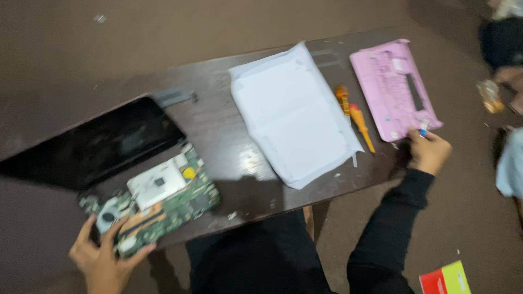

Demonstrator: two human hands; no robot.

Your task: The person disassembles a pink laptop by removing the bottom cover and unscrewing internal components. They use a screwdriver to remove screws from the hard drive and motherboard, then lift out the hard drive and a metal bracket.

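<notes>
My left hand [101,256] grips the near left corner of a green laptop circuit board [163,201] with a small fan and a white shield on it. The board lies at the front left of a dark table [239,158], attached to a black laptop screen [103,144] lying flat. My right hand [429,151], in a black sleeve, is closed at the near corner of a pink laptop cover [392,87], pinching something small by its edge.
White paper sheets [291,117] lie mid-table. Two orange-handled screwdrivers [354,115] lie between the paper and the pink cover. A red and yellow box [445,279] sits on the floor at lower right. Another person's parts show at the right edge.
</notes>
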